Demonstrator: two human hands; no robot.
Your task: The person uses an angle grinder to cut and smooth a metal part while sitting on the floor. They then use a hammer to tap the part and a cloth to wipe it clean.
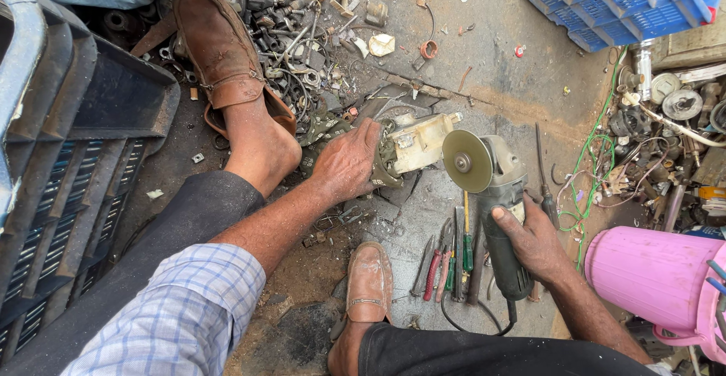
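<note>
My left hand [345,166] clamps the cream casing [418,141]; right hand [534,241] grips the angle grinder [491,194]. Its bare disc [466,161] could nick nearby fingers.

The blue crate [628,1] at one o'clock runs off the top and right edges, and the pink bucket [654,274] at four o'clock is cut by the right edge. The dark crate [68,156] at nine o'clock leaves the frame on the left. The left hand [345,166] covers the near end of the cream-coloured part [420,141]. The grinder's cable [473,319] passes under the trouser leg at six o'clock. The scrap heap [295,35] at twelve o'clock is too tangled to sort, perhaps bolts and brackets.
</note>
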